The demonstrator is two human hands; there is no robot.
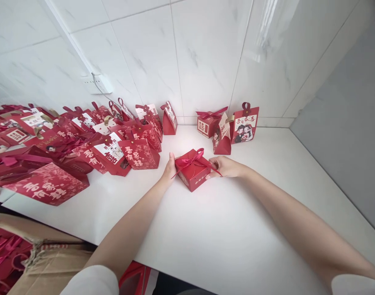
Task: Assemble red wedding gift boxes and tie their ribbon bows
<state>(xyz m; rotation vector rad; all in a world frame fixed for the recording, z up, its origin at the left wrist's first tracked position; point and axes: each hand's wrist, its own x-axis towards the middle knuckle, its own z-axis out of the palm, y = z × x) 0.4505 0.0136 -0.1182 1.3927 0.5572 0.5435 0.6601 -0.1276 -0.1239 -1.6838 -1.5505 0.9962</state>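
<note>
A red gift box (197, 175) tied with a dark pink ribbon bow sits at the middle of the white table (224, 237), between my two hands. My left hand (169, 167) presses against the box's left side, thumb pointing up. On the opposite side my right hand (224, 166) grips the box near the corner, its fingers curled beside a ribbon tail. Just behind stand a red triangular box (222, 141), a square box with a bow (207, 124) and an upright box picturing a couple (244, 127).
Many red gift boxes (141, 155) crowd the table's left side. An open cardboard carton (52, 262) with more red boxes stands at the lower left, near a red stool (135, 278). A tiled wall (206, 53) with a power socket (97, 84) runs behind; a grey panel (344, 114) borders the right.
</note>
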